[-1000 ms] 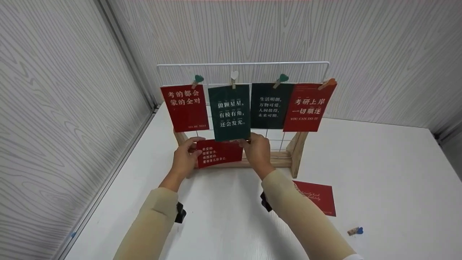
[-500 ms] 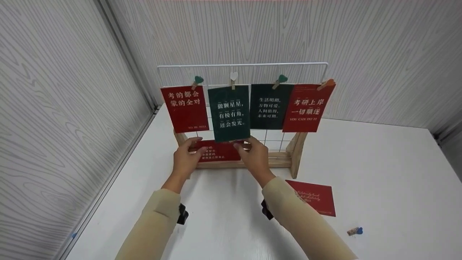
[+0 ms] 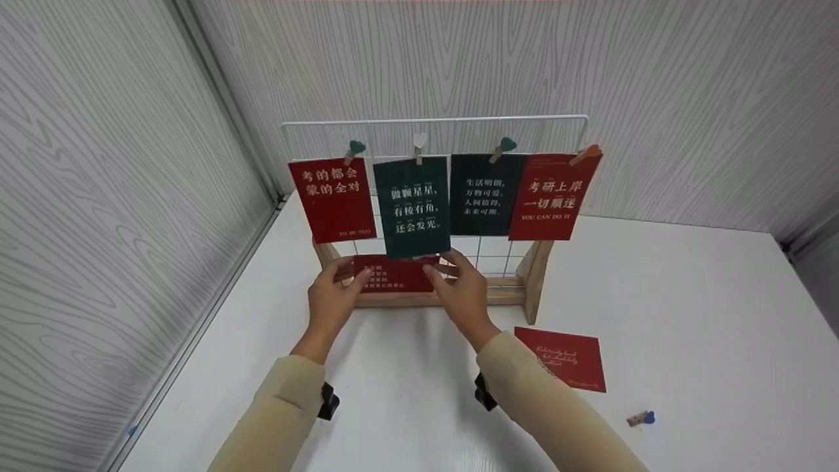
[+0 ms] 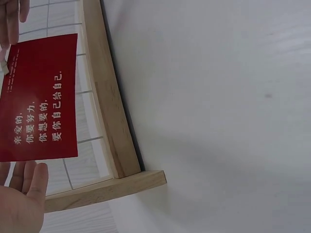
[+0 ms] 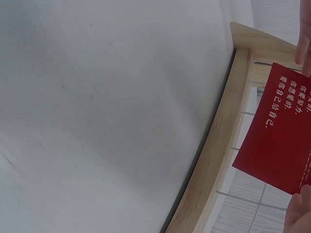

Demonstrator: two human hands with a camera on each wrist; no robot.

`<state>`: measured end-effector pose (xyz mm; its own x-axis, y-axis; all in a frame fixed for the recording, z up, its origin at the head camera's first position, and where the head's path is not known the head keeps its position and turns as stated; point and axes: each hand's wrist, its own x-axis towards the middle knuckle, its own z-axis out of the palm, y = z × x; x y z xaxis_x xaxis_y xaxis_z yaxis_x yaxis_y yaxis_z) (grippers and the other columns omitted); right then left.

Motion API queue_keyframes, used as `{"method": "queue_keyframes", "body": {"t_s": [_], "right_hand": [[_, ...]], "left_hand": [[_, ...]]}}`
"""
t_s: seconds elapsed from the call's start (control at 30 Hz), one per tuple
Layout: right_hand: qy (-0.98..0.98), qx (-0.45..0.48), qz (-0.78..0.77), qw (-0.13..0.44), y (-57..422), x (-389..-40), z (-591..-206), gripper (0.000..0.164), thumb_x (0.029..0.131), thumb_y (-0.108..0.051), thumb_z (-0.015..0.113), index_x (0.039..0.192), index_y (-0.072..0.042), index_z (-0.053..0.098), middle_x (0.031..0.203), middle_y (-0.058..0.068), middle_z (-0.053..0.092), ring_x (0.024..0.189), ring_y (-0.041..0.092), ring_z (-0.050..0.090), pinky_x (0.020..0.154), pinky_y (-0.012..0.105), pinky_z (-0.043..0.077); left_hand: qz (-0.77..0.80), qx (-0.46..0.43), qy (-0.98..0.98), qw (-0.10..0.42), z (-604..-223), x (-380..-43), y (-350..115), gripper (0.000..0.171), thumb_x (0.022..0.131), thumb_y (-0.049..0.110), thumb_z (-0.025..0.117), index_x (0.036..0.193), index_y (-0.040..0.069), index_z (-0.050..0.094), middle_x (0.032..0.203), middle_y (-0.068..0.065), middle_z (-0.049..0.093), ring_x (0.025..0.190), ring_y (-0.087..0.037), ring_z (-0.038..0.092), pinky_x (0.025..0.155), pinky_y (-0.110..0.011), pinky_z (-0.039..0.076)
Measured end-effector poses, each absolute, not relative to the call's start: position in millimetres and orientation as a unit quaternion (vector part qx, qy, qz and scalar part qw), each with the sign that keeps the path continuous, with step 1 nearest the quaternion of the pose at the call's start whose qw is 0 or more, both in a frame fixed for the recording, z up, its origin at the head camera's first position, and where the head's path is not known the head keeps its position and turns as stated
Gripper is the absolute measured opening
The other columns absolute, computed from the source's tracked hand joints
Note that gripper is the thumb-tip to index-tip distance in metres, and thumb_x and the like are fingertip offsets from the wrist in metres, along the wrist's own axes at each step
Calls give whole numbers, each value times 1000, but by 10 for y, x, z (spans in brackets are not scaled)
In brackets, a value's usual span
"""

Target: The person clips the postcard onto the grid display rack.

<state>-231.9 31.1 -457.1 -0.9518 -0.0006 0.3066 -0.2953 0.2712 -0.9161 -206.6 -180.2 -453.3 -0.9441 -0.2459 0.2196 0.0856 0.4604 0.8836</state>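
A red card with white lettering hangs sideways low on the white wire grid, below a dark green card. At its upper edge a pale wooden clip shows partly in the left wrist view. My left hand is beside the card's left end, thumb and fingers spread apart. My right hand is at the other end, its fingers loosely bent near the edge. In the left wrist view a gap separates the left thumb from the card. Whether the right fingertips touch the card is unclear.
Above hang a red card, a second dark green card and another red card, held by heart clips. The grid's wooden base stands on a white table. A loose red card and a blue heart clip lie at right.
My left hand has let go of the low red card and drawn slightly back. My right hand has moved off the card's top edge. The card now hangs straighter.
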Motion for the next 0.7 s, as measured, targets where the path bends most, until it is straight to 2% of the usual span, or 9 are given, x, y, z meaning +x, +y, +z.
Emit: {"method": "queue_keyframes", "body": {"t_s": [0.3,0.5,0.7], "right_hand": [[-775,85,617,102,345,-2126,-4581,57,89,-29,68,138,-9,48,136,12,51,115,23,56,92,39,48],[-782,77,611,101,429,-2043,-4617,59,89,-36,67,141,-17,47,137,6,50,117,24,54,94,42,46],[-793,83,594,112,538,-1971,-4645,61,88,-37,68,140,-15,47,137,5,51,117,23,54,92,43,48]], "left_hand": [[-535,70,-825,169,-4601,-1968,-1738,53,88,30,70,129,2,52,121,-15,58,114,-25,54,94,-38,46],[-553,70,-814,164,-4667,-1891,-1645,53,88,29,70,130,3,51,122,-14,57,114,-26,53,94,-39,47],[-545,57,-820,165,-4740,-1837,-1519,54,87,30,72,129,3,51,125,-13,56,116,-26,52,96,-40,45]]}}
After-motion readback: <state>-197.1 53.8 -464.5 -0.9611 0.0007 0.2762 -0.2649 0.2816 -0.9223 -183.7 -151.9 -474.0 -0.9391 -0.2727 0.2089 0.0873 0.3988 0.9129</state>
